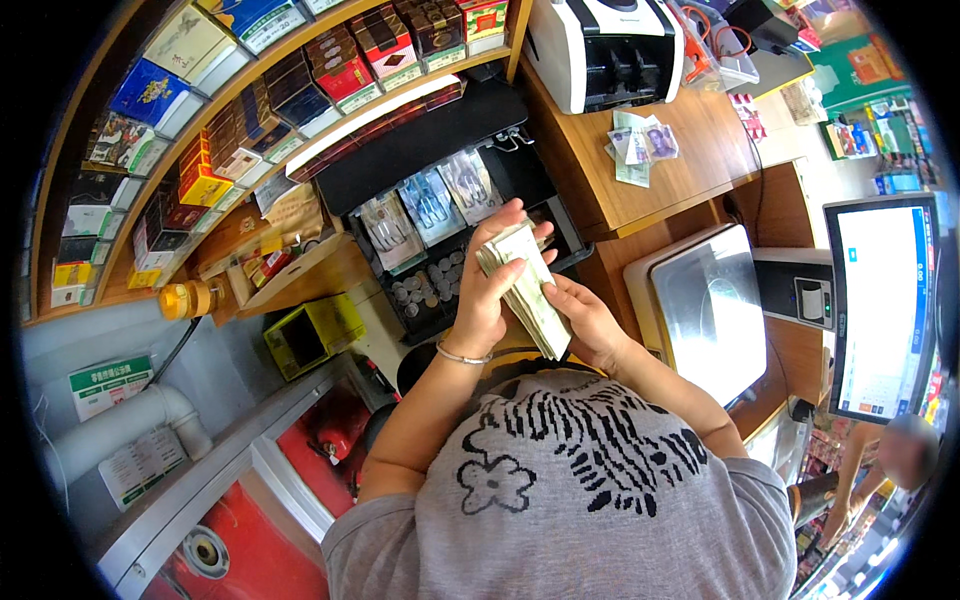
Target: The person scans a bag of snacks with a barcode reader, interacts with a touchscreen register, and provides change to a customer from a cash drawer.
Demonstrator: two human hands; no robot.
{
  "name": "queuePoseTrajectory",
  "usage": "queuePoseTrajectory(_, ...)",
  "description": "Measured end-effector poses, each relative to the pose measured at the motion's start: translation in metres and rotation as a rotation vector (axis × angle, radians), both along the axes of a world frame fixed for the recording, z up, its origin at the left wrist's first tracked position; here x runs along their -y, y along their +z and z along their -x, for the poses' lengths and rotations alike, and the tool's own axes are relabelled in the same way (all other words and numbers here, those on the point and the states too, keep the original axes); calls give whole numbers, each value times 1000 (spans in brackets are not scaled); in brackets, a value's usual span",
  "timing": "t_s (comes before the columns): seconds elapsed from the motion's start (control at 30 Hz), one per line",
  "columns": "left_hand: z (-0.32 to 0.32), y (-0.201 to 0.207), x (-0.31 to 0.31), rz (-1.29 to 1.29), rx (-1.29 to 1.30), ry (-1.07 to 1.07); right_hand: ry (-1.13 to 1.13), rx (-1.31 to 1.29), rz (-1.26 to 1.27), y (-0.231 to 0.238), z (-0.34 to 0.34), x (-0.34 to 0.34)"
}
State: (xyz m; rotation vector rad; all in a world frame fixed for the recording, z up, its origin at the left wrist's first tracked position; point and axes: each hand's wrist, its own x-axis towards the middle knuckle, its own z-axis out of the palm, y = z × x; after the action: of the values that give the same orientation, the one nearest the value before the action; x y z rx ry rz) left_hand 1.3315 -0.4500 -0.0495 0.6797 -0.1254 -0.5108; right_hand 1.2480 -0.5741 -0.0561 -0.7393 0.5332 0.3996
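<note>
Two hands meet at the centre of the frame over a wad of banknotes (527,290). The left hand (490,285), a bangle on its wrist, is clamped around the upper end of the wad, fingers curled over its top. The right hand (585,320) grips the lower right edge, thumb on the notes, so both are closed on the same wad and touching each other through it. At the bottom of the frame is the person's grey patterned shirt (590,480).

Just behind the hands, an open cash drawer (440,215) holds sorted notes in upper compartments and coins in lower ones. Right of centre lies a scale (712,310) with a shiny steel plate, and at the right edge a lit screen (885,305) stands upright. Farther up, loose notes (640,145) lie on the wooden bench (690,150) near a white note counter (605,50). Upper left, curved shelves (240,110) carry rows of small coloured boxes.
</note>
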Motion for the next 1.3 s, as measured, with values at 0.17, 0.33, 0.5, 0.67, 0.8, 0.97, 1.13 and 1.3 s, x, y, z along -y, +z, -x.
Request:
queuePoseTrajectory(0.17, 0, -6, 0, -176, 54, -11, 33, -31, -63, 2, -3, 0)
queuePoseTrajectory(0.33, -3, -4, -3, -198, 120, 10, 99, 44, -138, -10, -4, 3)
queuePoseTrajectory(0.5, 0, -1, -4, -203, 75, -2, 142, 54, -192, -14, -6, 1)
queuePoseTrajectory(0.67, -3, -10, -8, -238, 146, 16, 95, -21, -197, -5, -8, -4)
queuePoseTrajectory(0.8, -3, -13, -13, -252, 52, -2, 91, -57, -100, 3, -11, -3)
queuePoseTrajectory(0.97, 3, 6, -7, -61, -109, 44, 48, 78, 52, -9, -10, -3)
queuePoseTrajectory(1.13, 5, -27, -13, 20, -420, 9, 174, 262, 830, -10, -11, -2)
queuePoseTrajectory(1.3, 7, -27, -10, -172, -223, 168, 493, 815, 1503, 22, -11, -5)
